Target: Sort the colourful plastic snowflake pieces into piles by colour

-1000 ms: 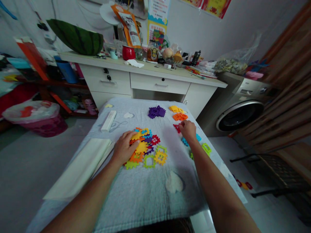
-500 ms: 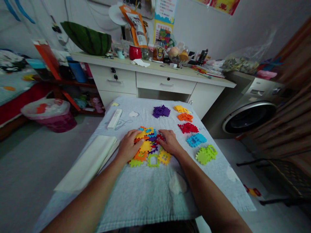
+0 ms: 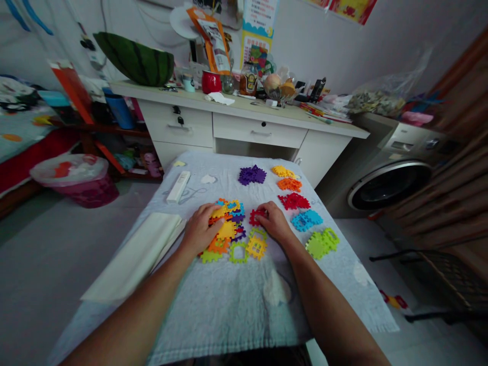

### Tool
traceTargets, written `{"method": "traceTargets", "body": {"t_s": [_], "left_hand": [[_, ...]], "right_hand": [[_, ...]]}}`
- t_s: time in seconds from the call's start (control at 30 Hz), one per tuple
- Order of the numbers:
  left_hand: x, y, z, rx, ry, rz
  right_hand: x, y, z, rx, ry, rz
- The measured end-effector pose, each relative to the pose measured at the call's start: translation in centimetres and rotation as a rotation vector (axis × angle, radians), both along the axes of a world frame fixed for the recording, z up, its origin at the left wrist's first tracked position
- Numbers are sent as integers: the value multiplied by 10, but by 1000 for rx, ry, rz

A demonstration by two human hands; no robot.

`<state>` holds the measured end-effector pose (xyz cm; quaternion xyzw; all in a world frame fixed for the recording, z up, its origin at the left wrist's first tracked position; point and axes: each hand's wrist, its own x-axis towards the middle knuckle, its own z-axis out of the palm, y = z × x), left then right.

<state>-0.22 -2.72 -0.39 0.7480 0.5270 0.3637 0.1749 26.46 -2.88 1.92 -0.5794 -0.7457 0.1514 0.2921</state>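
A mixed heap of colourful plastic waffle tiles (image 3: 232, 231) lies in the middle of a towel-covered table (image 3: 229, 305). My left hand (image 3: 200, 230) rests on the heap's left side, fingers curled over the tiles. My right hand (image 3: 275, 222) pinches a red tile (image 3: 255, 217) at the heap's right edge. Sorted piles lie to the right: purple (image 3: 252, 175), yellow (image 3: 282, 171), orange (image 3: 288, 184), red (image 3: 294, 201), blue (image 3: 307, 220) and green (image 3: 322, 242).
A white remote (image 3: 178, 186) and a folded white cloth (image 3: 133, 256) lie on the table's left. Behind stands a cluttered white desk (image 3: 251, 127) with half a watermelon (image 3: 135, 58). A washing machine (image 3: 389, 178) is at right, a pink bin (image 3: 76, 178) at left.
My right hand came back from the red pile to the heap and has drawn a red tile out to the right. My left hand stayed on the heap.
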Motion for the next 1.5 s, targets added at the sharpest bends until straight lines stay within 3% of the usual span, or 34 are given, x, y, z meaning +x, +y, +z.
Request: {"method": "traceTargets", "body": {"t_s": [0.33,0.5,0.7,1.0,1.5], "left_hand": [[-2,1,-5,-10,18,-4],[-2,2,-5,-3,11,-12],[0,1,-3,-12,14,-3],[-1,1,-5,0,11,2],[-1,2,-5,-6,17,5]], "right_hand": [[31,6,5,247,189,-234],[55,12,6,359,132,-323],[74,18,1,307,22,-378],[77,17,0,24,-230,-491],[78,19,-2,42,-385,-459]]}}
